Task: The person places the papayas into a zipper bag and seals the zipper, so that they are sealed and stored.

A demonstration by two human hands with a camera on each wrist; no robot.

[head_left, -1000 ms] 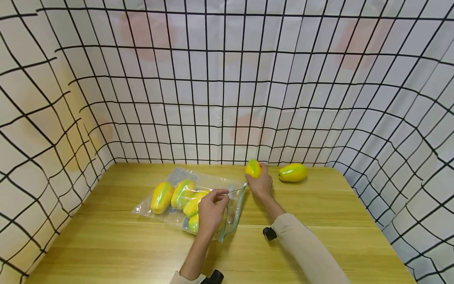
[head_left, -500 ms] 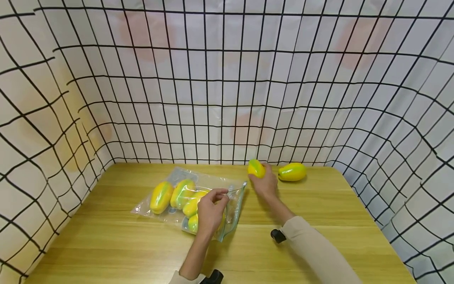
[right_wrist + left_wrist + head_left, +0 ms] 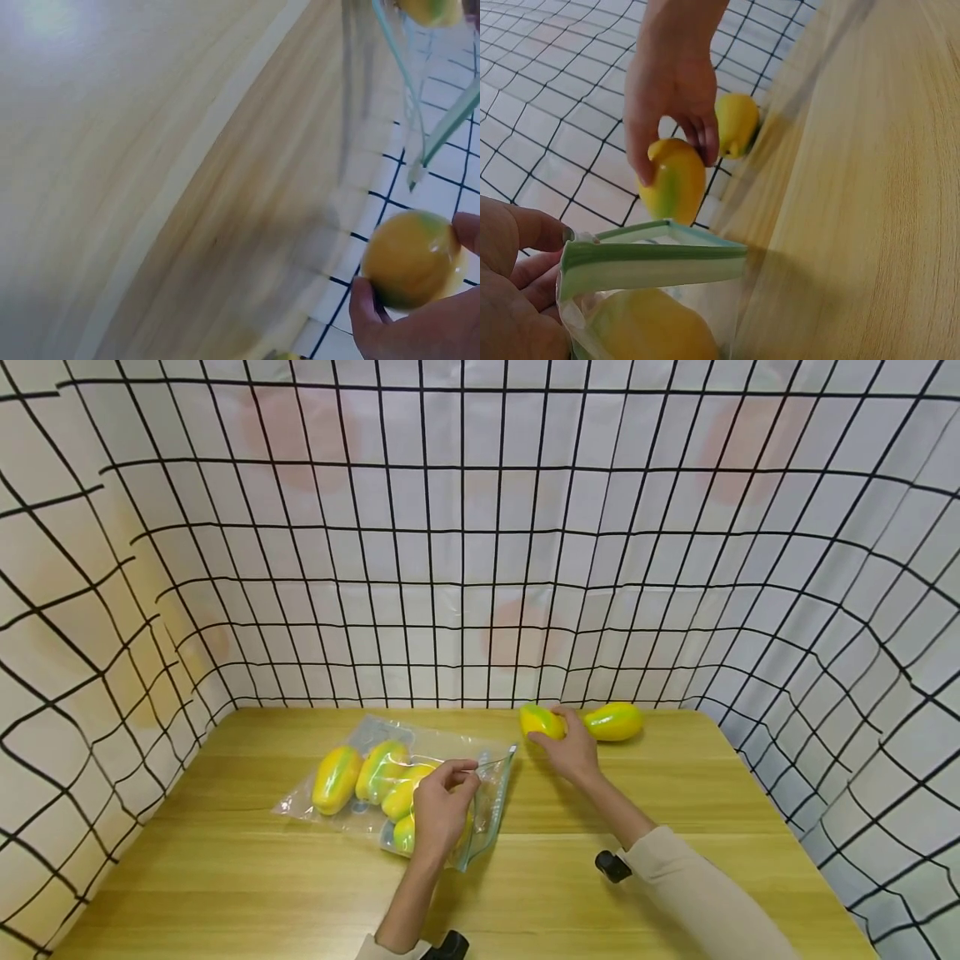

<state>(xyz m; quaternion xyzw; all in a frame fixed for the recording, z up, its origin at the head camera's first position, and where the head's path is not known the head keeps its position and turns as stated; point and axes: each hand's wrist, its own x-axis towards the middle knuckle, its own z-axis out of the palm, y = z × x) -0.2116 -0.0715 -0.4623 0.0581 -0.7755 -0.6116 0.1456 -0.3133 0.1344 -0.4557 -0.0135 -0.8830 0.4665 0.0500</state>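
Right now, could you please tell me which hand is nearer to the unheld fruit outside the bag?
Right. The right hand, holding another fruit, is just left of the unheld fruit; the left hand is farther left, at the bag.

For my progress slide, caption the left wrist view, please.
Right hand grips a yellow fruit near the open green-rimmed bag that the left hand holds.
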